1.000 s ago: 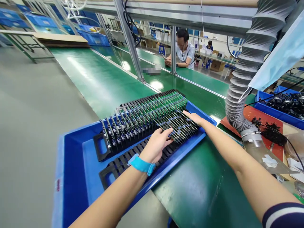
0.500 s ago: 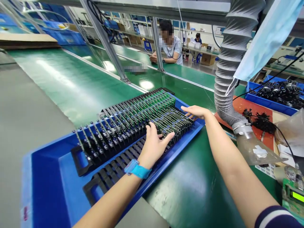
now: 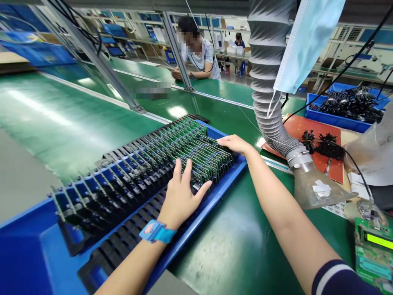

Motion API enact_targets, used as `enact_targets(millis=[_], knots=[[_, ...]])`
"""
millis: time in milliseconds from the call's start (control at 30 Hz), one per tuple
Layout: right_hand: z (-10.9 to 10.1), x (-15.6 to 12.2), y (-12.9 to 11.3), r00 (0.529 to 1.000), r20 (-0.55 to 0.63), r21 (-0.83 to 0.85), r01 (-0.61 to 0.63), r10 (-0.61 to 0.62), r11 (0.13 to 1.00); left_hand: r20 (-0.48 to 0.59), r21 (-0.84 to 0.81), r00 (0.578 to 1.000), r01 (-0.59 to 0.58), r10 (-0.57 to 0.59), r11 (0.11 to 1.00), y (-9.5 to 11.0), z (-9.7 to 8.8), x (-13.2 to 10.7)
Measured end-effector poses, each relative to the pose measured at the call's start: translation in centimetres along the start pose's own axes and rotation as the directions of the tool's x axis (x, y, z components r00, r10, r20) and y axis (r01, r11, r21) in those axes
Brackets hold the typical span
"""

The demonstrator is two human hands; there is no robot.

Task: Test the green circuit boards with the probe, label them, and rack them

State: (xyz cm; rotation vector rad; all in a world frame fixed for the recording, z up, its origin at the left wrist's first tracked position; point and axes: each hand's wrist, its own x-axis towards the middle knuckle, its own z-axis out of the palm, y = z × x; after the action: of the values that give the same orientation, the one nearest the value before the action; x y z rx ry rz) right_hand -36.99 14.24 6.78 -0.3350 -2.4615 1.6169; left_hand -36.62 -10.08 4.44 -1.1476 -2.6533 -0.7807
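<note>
My left hand [image 3: 180, 198], with a blue wristband, is open at the near end of a short row of green circuit boards [image 3: 213, 159]. Its fingers are spread, and the fingertips reach the nearest boards. At the row's far end my right hand [image 3: 236, 144] is open, thumb stretched out over the boards; its other fingers are partly hidden. The boards stand on edge in a black slotted rack [image 3: 118, 243], whose near slots are bare. Alongside, a longer row of upright circuit boards [image 3: 132, 168] fills a second black rack. Both racks sit in a blue bin [image 3: 196, 219].
A grey flexible duct [image 3: 270, 78] with a clear hood [image 3: 307, 190] hangs to the right, a face mask [image 3: 307, 49] beside it. Further right are a blue bin of black cables [image 3: 350, 104] and a green display board [image 3: 374, 246]. A person [image 3: 199, 53] leans on the bench opposite.
The view has shifted, so the bin appears lower and further left. My right hand has come closer against the far end of the short row. The left hand stays near its boards, fingers more stretched.
</note>
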Motion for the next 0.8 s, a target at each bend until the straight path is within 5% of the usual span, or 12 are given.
enact_targets(millis=[100,233,400,533,800], knots=[[-0.2,0.3,0.6,0.998,-0.031,0.006,0.051,-0.051,0.999,-0.03,-0.037,0.999,-0.022,0.021,0.999,-1.3,0.3,0.2],[-0.3,0.0,0.7,0.993,-0.096,-0.067,0.063,-0.07,0.996,-0.089,-0.039,0.975,0.199,-0.202,0.979,-4.2,-0.1,0.7],[0.2,-0.5,0.6,0.985,-0.162,-0.146,0.038,-0.062,0.989,0.042,0.081,0.951,0.302,-0.306,0.95,-6.7,0.3,0.4],[0.1,-1.4,0.3,0.987,-0.151,-0.173,0.031,-0.057,0.985,0.025,0.146,0.935,0.347,-0.354,0.927,-6.7,1.3,-0.3],[-0.8,-5.6,0.2,0.975,-0.216,-0.06,-0.074,0.059,0.996,0.019,0.084,0.977,0.209,-0.211,0.974,-6.9,1.3,-0.8]])
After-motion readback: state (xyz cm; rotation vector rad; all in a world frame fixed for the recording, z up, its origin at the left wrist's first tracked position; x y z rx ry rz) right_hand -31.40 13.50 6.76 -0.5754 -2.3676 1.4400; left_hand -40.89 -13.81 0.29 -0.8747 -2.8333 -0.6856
